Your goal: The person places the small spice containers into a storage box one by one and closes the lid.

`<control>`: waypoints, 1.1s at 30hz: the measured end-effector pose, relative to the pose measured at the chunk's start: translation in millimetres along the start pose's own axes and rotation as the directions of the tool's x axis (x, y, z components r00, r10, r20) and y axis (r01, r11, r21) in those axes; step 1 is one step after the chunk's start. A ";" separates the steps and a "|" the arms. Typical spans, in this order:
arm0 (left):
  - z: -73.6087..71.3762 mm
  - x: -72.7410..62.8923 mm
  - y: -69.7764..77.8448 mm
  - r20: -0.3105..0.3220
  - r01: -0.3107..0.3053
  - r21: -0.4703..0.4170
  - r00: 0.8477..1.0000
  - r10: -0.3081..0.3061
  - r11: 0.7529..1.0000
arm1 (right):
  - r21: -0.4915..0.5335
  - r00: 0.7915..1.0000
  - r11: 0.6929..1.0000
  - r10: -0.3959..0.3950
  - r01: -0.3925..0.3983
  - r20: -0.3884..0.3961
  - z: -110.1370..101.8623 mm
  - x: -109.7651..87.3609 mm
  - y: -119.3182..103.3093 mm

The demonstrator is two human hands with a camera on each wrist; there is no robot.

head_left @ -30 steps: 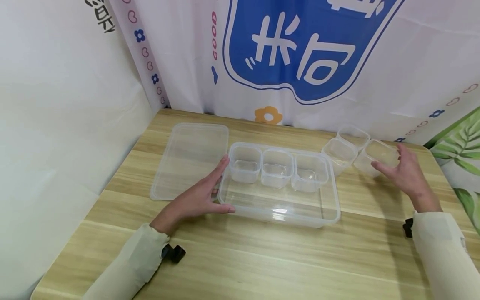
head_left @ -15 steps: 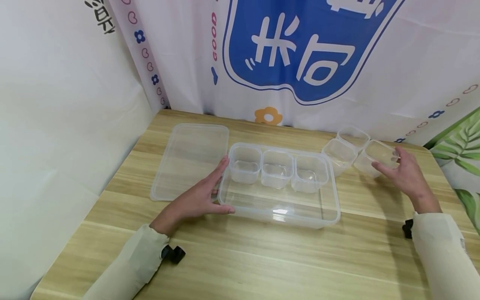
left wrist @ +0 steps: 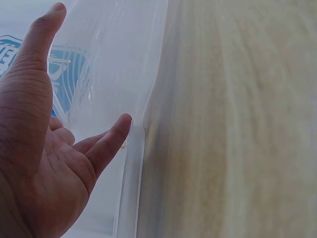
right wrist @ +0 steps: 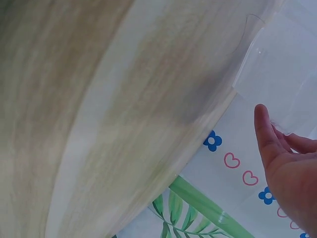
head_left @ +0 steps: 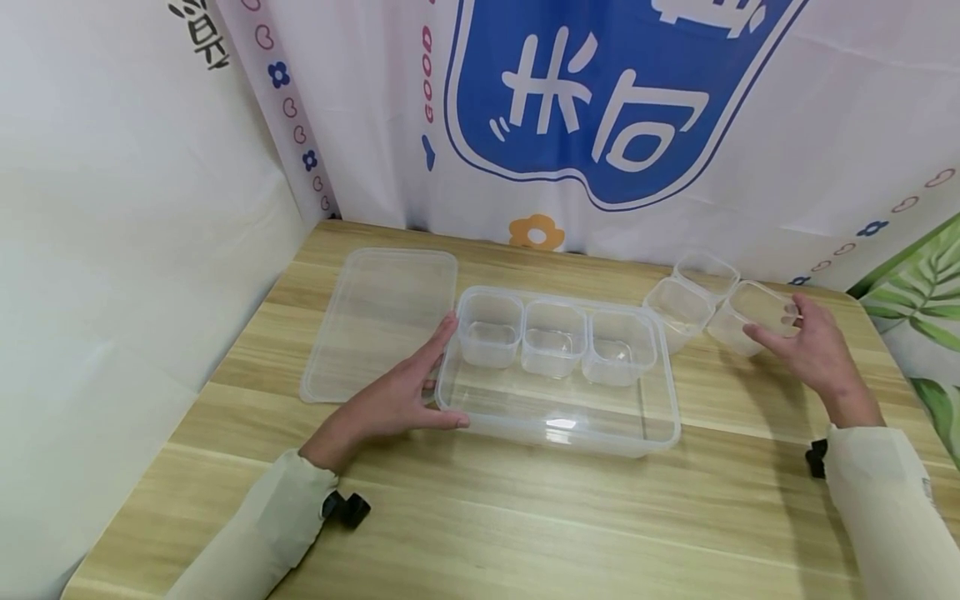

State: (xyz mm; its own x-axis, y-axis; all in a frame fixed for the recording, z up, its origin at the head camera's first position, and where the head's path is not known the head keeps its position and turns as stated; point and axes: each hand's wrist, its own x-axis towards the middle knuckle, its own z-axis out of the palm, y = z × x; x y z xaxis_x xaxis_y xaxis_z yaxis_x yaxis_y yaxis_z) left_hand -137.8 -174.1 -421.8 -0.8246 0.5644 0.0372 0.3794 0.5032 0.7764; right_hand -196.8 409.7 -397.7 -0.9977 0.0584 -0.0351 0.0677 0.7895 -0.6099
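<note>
A clear rectangular plastic box rests on the table with three small open tubs, among them the middle tub, in a row along its far side. My left hand lies against the box's left end, fingers extended and thumb at the front corner. In the left wrist view those fingers reach the clear plastic edge. On the right, my right hand holds another small tub between thumb and fingers. The right wrist view has this tub at the fingertips.
Two more tubs, a nearer one and a farther one, stand beside the held tub. A flat translucent lid lies left of the box. A printed cloth hangs along the back edge of the wooden table.
</note>
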 end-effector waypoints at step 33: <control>0.2 -1.4 1.6 -0.002 0.007 0.004 1.000 -0.007 1.000 | -0.061 0.994 0.997 -0.057 0.051 -0.094 -18.1 -27.3 -16.0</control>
State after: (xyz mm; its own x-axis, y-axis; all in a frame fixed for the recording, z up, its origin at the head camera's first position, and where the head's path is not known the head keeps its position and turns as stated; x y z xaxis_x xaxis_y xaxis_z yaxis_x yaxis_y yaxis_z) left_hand -136.0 -173.9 -420.7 -0.8284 0.5592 0.0328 0.3749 0.5099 0.7742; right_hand -170.5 406.5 -372.7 -0.9947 0.0710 0.0745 0.0170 0.8275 -0.5612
